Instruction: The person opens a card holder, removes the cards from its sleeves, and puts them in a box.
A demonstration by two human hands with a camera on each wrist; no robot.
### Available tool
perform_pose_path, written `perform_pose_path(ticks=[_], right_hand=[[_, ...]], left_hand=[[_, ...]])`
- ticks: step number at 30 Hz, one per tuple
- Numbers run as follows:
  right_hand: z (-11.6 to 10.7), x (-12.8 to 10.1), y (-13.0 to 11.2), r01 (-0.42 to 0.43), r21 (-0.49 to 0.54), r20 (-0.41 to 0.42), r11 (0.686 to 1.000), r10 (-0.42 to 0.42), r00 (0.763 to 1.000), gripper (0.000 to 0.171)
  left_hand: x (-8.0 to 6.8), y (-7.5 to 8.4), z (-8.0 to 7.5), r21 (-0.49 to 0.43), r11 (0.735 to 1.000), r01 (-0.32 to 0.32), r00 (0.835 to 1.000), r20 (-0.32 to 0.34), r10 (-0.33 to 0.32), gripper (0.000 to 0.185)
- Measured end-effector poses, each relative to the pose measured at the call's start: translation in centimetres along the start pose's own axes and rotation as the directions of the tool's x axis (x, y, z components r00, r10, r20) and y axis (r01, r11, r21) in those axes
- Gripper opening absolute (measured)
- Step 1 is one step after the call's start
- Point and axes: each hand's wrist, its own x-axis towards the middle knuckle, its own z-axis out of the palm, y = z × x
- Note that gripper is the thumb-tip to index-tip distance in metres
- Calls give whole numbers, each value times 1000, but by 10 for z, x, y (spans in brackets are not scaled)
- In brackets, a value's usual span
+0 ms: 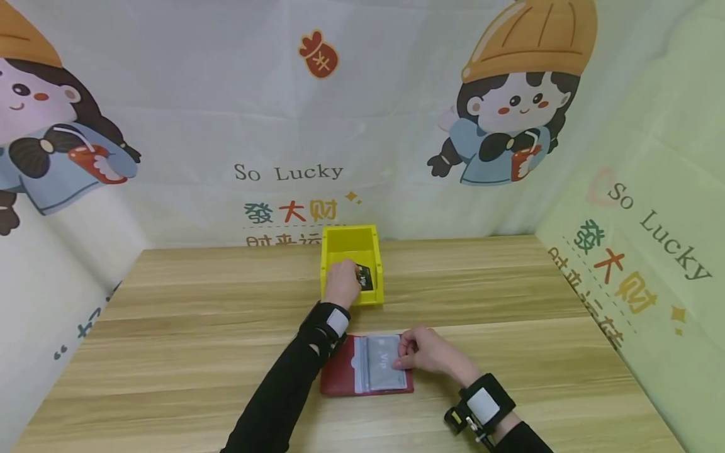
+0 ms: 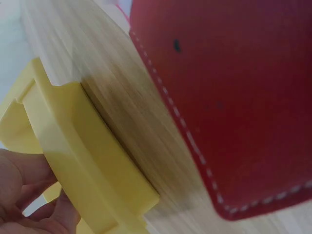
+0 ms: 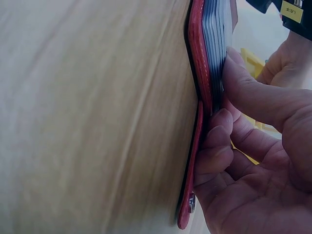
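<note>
A red card holder (image 1: 338,372) lies spread on the table, its clear plastic sleeves (image 1: 381,377) facing up and white "VIP" lettering showing on the top one. At the right edge, my right hand (image 1: 427,352) holds the sleeves, thumb on top and curled fingers against the side, as the right wrist view shows. Farther back, my left hand (image 1: 342,284) reaches over the front wall of a yellow bin (image 1: 376,261). Beside those fingers a black card (image 1: 367,277) with pale lettering lies in the bin. What the left fingertips grasp is hidden; I cannot tell.
The wood-grain table (image 1: 498,296) runs back to a printed cloth backdrop (image 1: 396,126), which also rises at both sides. The bin stands near the table's back edge, behind the card holder. My left forearm crosses over the holder's left part.
</note>
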Motion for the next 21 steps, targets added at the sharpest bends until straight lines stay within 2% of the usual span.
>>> perform_pose_path(ticks=[4, 8, 14, 18, 21], right_hand=[[0, 0, 0, 4, -3, -4, 1000, -4, 1000, 23], [-1, 0, 1, 20, -7, -4, 1000, -20, 1000, 24], [-1, 0, 1, 23, -5, 1, 1000, -23, 1000, 24], [0, 0, 2, 18, -6, -1, 1000, -18, 1000, 24], [0, 0, 2, 18, -8, -4, 1000, -19, 1000, 24]], left_hand=[[0, 4, 1, 60, 998, 5, 999, 45, -8, 11], [-3, 6, 2, 80, 997, 17, 997, 67, -22, 10], [-6, 4, 3, 74, 997, 3, 997, 74, -9, 16], [-7, 3, 4, 68, 997, 19, 995, 98, -26, 23], [-8, 3, 6, 72, 997, 22, 995, 93, -29, 26]])
